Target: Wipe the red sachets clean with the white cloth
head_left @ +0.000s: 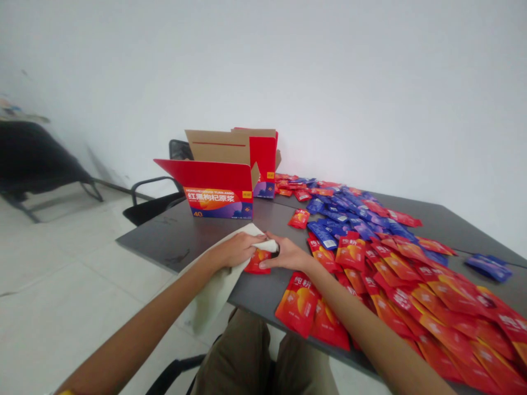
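Near the table's front edge, my left hand [235,250] is closed on a pale cloth [216,293], which hangs down over the edge. A folded end of the cloth lies across the top of a red pouch [256,264] with an orange fruit print. From the right, my right hand [290,255] grips that same pouch, thumb on its face and fingers around its side. Part of the pouch is hidden under the cloth and fingers. More red pouches [297,302] lie just right of my right hand, under and beside the forearm.
An open red and blue carton [220,204] stands at the table's back left, with a second carton [263,164] behind it. Blue pouches [349,211] and red pouches [448,299] heap over the right side of the grey table [164,236]. A black chair [154,206] stands behind it.
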### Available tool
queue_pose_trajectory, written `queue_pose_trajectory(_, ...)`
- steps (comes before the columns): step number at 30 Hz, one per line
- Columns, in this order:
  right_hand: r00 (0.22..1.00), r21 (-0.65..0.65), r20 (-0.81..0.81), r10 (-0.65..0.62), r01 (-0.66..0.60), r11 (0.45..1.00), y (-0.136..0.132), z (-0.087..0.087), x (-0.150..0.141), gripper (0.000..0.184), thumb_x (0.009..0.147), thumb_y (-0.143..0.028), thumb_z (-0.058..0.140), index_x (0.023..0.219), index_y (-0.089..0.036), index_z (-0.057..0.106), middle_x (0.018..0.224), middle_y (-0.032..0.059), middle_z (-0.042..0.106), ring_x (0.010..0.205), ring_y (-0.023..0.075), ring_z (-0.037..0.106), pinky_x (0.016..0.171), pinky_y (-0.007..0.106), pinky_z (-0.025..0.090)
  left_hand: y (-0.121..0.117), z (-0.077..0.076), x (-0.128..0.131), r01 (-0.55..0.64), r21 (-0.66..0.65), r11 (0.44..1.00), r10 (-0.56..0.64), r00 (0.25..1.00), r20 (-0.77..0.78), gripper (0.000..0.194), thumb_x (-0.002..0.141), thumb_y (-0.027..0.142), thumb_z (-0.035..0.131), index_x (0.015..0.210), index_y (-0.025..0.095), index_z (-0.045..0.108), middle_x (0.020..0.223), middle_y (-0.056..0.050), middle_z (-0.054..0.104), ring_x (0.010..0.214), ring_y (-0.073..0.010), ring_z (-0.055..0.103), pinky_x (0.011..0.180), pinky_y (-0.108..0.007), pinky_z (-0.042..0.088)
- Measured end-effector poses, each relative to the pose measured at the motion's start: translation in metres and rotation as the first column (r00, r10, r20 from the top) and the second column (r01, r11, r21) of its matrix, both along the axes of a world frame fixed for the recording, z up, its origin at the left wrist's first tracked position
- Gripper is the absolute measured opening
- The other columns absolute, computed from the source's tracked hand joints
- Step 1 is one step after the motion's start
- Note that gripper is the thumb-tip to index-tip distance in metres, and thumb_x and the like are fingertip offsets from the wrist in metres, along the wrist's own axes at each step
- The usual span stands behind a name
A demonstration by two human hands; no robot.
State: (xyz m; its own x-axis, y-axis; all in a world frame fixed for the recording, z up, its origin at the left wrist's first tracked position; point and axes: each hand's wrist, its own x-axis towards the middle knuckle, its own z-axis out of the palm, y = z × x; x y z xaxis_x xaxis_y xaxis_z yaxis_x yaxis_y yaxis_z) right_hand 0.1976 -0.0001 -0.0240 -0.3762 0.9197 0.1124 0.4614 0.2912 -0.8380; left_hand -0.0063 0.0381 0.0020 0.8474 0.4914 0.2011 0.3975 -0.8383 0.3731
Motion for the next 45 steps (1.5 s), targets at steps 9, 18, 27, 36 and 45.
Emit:
queue_pose_trajectory(9,0.986,0.066,0.144,0.080,-0.090,0.994,0.004,0.003,0.000,0.096,0.052,-0.049,0.084,0.137,-0.025,0.047,0.139,0.0072,0.053,0.139,0.0336,0.035,0.117,0.054,0.016,-0.029,-0.012,-0.012,0.069,0.042,0.997,-0.070,0.997,0.026,0.056,0.085,0.010,0.040,0.140,0.018,0.043,0.146,-0.007,0.044,0.134,-0.0176,0.041,0.115,-0.035,0.028)
queue_pose_trajectory(18,0.996,0.086,0.088,0.022,-0.030,0.996,-0.016,0.010,-0.011,0.110,0.048,-0.049,0.085,0.141,-0.013,0.040,0.143,0.0152,0.048,0.130,0.0308,0.048,0.114,0.044,0.031,-0.022,-0.019,0.003,-0.061,0.182,0.981,0.059,0.998,0.015,0.057,0.080,0.006,0.042,0.136,0.018,0.046,0.141,-0.008,0.051,0.130,-0.0200,0.047,0.109,-0.036,0.038)
queue_pose_trajectory(27,0.994,0.120,0.095,-0.057,0.045,0.992,-0.045,0.011,-0.013,0.120,0.041,-0.048,0.088,0.144,-0.016,0.034,0.148,0.0152,0.040,0.137,0.0316,0.038,0.117,0.046,0.025,-0.021,-0.022,0.005,-0.178,0.190,0.965,0.184,0.983,-0.015,0.055,0.077,0.006,0.044,0.130,0.018,0.054,0.136,-0.007,0.056,0.126,-0.0196,0.051,0.108,-0.034,0.038)
queue_pose_trajectory(36,0.997,0.068,0.022,0.070,-0.071,0.995,-0.031,0.013,-0.011,0.111,0.048,-0.046,0.087,0.144,-0.022,0.036,0.141,0.0080,0.051,0.128,0.0283,0.049,0.114,0.043,0.031,-0.014,-0.015,-0.010,-0.266,-0.028,0.964,0.266,0.940,0.215,0.050,0.078,0.010,0.038,0.119,0.019,0.065,0.127,-0.003,0.063,0.120,-0.0200,0.057,0.109,-0.034,0.037)
queue_pose_trajectory(45,0.987,0.097,0.009,0.160,-0.160,0.982,-0.011,0.009,-0.019,0.113,0.048,-0.043,0.087,0.144,-0.020,0.032,0.143,0.0080,0.048,0.128,0.0265,0.047,0.113,0.038,0.032,0.003,-0.020,-0.018,-0.194,-0.265,0.944,0.282,0.893,0.350,0.043,0.079,0.016,0.043,0.111,0.019,0.070,0.117,-0.001,0.069,0.111,-0.0195,0.062,0.104,-0.034,0.042)
